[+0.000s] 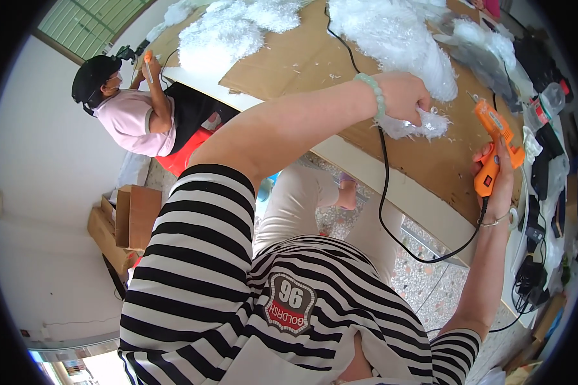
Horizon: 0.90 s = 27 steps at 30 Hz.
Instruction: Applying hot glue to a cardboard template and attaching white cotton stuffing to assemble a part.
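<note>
My left hand (401,95), with a pale green bead bracelet at the wrist, reaches over the cardboard-covered table. Its fingers are closed on a small tuft of white shredded plastic film (424,125), just above the cardboard. At the table's right side, my right hand (504,157) is wrapped round an orange hot glue gun (491,160). The gun's nozzle tilts up toward the far side, apart from the tuft. From its handle a black cord (404,247) loops down and back across the table edge. Part of the right fingers is hidden behind the gun.
Large heaps of white plastic shreds (392,38) lie on the cardboard (282,74). Bags, cables and a clear plastic bottle (551,99) crowd the right. A co-worker (135,115) in a black cap sits at left, holding an orange tool. Cardboard boxes (135,215) stand on the floor.
</note>
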Each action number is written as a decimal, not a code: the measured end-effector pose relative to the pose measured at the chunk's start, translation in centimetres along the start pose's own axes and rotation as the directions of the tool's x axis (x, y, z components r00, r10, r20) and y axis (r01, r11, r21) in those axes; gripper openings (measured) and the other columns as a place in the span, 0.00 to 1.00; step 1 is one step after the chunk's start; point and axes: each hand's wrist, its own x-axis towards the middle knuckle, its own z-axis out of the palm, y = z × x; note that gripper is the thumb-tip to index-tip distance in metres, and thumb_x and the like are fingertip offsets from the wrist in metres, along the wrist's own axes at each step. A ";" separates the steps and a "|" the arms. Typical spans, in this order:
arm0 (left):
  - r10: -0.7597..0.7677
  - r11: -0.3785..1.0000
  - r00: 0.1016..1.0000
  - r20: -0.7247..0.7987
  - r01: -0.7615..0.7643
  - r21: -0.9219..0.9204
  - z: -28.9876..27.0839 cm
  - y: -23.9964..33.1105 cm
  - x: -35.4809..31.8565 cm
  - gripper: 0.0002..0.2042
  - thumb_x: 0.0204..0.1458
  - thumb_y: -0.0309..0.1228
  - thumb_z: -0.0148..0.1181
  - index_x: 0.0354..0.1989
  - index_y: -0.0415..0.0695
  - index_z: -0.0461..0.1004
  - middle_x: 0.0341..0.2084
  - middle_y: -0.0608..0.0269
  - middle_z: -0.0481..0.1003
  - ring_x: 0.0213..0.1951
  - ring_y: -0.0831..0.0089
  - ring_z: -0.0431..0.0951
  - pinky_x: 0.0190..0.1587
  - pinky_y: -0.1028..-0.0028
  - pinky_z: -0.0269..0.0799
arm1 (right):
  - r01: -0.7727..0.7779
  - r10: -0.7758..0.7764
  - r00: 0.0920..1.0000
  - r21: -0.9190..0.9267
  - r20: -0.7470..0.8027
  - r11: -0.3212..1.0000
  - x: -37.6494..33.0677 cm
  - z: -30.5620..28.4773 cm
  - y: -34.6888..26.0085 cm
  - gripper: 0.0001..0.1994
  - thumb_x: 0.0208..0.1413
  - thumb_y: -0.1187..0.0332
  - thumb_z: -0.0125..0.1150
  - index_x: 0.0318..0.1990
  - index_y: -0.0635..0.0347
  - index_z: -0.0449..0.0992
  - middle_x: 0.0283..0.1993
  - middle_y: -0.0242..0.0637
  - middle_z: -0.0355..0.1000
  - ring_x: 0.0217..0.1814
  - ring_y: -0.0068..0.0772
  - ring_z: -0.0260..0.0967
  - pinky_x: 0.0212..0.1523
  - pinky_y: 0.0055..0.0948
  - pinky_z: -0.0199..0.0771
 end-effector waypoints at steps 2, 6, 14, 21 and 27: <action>0.011 0.960 0.996 -0.087 -0.035 -0.278 -0.9 -0.5 -0.5 0.18 0.40 0.39 0.66 0.38 0.41 0.77 0.29 0.58 0.77 0.34 0.66 0.76 0.39 0.71 0.70 | -0.021 0.021 0.999 -0.022 -0.030 1.000 0.1 0.0 0.1 0.16 0.60 0.52 0.49 0.28 0.54 0.67 0.22 0.31 0.67 0.20 0.19 0.59 0.20 0.16 0.55; -0.278 0.829 0.911 -0.305 0.068 -0.555 -3.7 -4.3 -3.1 0.15 0.43 0.35 0.67 0.37 0.38 0.77 0.29 0.65 0.76 0.32 0.77 0.74 0.36 0.77 0.69 | -0.023 0.023 0.999 0.007 0.024 1.000 0.0 -0.1 0.0 0.16 0.60 0.53 0.49 0.29 0.56 0.67 0.23 0.32 0.66 0.22 0.20 0.60 0.22 0.18 0.57; -0.756 0.487 0.412 -0.509 -0.165 -0.857 -11.1 -21.1 -16.7 0.10 0.47 0.26 0.61 0.37 0.37 0.74 0.27 0.66 0.74 0.28 0.76 0.73 0.28 0.78 0.66 | -0.022 0.020 0.999 0.073 0.032 0.997 -0.4 0.4 0.0 0.14 0.61 0.55 0.49 0.32 0.56 0.66 0.25 0.28 0.63 0.25 0.19 0.61 0.25 0.17 0.58; -0.835 0.449 -0.349 -0.425 0.014 -0.894 -14.7 -28.7 -29.8 0.13 0.43 0.32 0.59 0.33 0.34 0.75 0.26 0.59 0.75 0.26 0.69 0.75 0.27 0.70 0.68 | -0.044 0.041 0.998 0.082 0.047 0.996 -0.1 0.1 0.2 0.15 0.61 0.54 0.47 0.31 0.56 0.65 0.24 0.30 0.63 0.23 0.21 0.57 0.26 0.19 0.57; -0.815 0.410 -0.436 -0.380 0.028 -0.912 -15.5 -28.8 -32.8 0.14 0.43 0.28 0.61 0.36 0.31 0.74 0.30 0.56 0.76 0.30 0.66 0.77 0.33 0.69 0.72 | -0.040 0.029 0.997 0.167 0.065 0.985 0.3 -0.4 0.5 0.15 0.61 0.53 0.47 0.31 0.56 0.64 0.24 0.30 0.62 0.23 0.22 0.53 0.26 0.22 0.53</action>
